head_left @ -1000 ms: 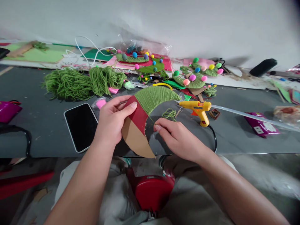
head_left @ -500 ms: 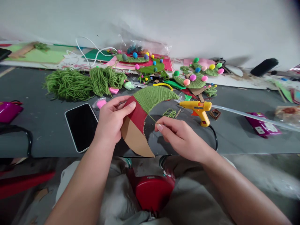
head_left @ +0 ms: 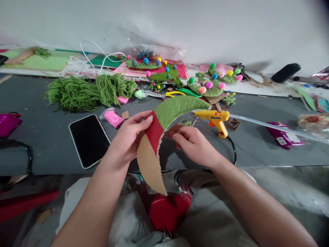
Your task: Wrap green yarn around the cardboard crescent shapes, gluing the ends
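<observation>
A crescent-shaped cardboard cutout (head_left: 150, 165) is tilted in front of me, above the table's front edge. Green yarn (head_left: 177, 108) covers its upper horn, a red band (head_left: 156, 133) crosses the middle, and the lower horn is bare brown. My left hand (head_left: 128, 137) grips the crescent at the red band, thumb on the front face and fingers behind. Close to the inner curve, my right hand (head_left: 194, 142) is closed in a pinch on the yarn's working strand, which is hardly visible here. A yellow glue gun (head_left: 217, 118) lies beyond my right hand.
Green yarn hanks (head_left: 74, 92) lie at the back left, near a tablet (head_left: 88, 140) and a pink packet (head_left: 113, 118). Pompom-decorated green pieces (head_left: 209, 88) stand behind. A clear tube (head_left: 264, 123) runs right past a purple packet (head_left: 284, 134).
The crescent has turned, its lower tip dropping and its green horn shifting right, over the glue gun's nozzle. My right hand has moved slightly up and left, nearer the inner curve.
</observation>
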Motion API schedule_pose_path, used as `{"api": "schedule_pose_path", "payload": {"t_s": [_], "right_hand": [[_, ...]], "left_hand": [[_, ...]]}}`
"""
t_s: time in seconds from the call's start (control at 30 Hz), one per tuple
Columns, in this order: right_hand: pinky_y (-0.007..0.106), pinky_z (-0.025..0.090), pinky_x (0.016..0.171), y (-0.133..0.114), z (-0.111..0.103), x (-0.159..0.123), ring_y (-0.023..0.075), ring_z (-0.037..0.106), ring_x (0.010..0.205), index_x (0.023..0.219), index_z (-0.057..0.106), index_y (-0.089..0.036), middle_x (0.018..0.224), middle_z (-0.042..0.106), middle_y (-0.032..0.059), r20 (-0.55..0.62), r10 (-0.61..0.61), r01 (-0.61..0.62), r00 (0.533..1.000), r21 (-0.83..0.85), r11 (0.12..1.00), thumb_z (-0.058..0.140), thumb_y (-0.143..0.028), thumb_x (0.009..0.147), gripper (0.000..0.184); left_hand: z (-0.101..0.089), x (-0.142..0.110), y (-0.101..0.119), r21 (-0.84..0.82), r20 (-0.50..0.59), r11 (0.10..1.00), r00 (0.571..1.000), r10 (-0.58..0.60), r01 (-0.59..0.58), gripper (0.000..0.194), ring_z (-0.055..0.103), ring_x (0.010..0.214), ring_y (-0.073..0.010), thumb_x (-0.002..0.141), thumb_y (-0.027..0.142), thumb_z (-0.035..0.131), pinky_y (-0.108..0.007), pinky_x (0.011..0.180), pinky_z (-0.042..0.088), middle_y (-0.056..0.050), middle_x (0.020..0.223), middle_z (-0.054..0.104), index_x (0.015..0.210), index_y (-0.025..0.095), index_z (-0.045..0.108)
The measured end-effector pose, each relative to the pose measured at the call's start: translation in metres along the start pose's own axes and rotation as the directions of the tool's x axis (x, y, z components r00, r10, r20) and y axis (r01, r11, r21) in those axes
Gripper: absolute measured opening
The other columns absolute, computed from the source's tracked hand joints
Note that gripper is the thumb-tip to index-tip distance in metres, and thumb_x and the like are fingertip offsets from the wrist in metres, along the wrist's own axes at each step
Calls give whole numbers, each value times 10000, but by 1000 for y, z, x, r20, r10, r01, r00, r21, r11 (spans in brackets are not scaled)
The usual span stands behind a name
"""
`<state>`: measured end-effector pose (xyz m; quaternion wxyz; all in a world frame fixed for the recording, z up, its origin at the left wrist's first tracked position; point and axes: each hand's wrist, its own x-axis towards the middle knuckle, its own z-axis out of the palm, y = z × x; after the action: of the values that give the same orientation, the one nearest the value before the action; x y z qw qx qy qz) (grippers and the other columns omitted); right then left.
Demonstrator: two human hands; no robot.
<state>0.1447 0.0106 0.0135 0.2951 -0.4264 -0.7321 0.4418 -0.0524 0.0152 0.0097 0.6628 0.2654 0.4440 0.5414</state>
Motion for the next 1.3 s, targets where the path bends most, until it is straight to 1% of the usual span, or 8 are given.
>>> {"api": "schedule_pose_path", "payload": {"t_s": [0.17,0.33,0.5,0.7,0.83,1.03,1.2,1.3], "right_hand": [[242,272,494,10,5,8,76,344,525,766,588,-173,593,424,-60,-94,79,-52,992,264,963,585,-332,938,234],[240,220,489,23,6,15,67,327,546,801,599,-163,625,473,-56,-147,90,-19,985,428,904,755,-425,833,306],[239,204,474,27,10,16,64,314,511,967,581,-186,619,544,-66,-213,46,61,976,468,882,754,-405,855,301],[233,398,567,25,4,16,109,550,633,964,643,-174,740,638,-3,-139,-40,99,990,450,887,727,-483,858,337],[220,395,539,21,-2,15,93,541,572,869,588,-186,658,607,-30,-124,-30,88,992,501,861,743,-492,842,344],[218,216,458,15,-8,14,52,319,498,782,561,-179,583,440,-68,-196,34,59,980,449,892,696,-515,878,375],[236,135,446,18,-10,17,52,200,471,753,491,-203,548,297,-102,-321,141,100,937,632,768,708,-501,876,389],[241,141,451,20,-7,18,54,209,471,764,506,-200,534,318,-100,-429,183,154,885,640,753,711,-494,879,376]], "left_hand": [[12,-6,-9,-78,65,975,977,-202,207,190,679,538,-146,780,153,749,-207,489,553,-40,724,739,969,170,762],[17,-9,-13,-132,122,951,957,-263,278,173,672,554,-107,806,119,712,-145,531,566,-44,727,716,973,130,756],[17,-9,-16,-230,210,916,936,-282,328,218,687,646,-82,827,69,642,-84,608,577,-65,859,729,1005,115,759],[15,-11,-18,-256,236,887,915,-327,383,183,715,719,-90,803,78,656,-72,683,576,-87,893,744,956,113,749],[7,-12,-22,-171,276,892,889,-365,419,232,737,726,-151,840,309,654,-180,665,608,-118,919,752,974,143,743],[4,-11,-21,-38,345,958,904,-254,283,462,766,775,-276,881,548,591,-362,677,631,-175,997,763,1127,179,720],[12,-13,-25,-50,186,995,980,-75,86,205,767,903,-210,772,131,763,-268,816,619,-77,982,791,964,204,763],[23,-18,-29,-64,256,987,953,161,-149,276,675,1190,-261,754,92,790,-386,1019,558,-47,1174,758,978,249,757]]}}
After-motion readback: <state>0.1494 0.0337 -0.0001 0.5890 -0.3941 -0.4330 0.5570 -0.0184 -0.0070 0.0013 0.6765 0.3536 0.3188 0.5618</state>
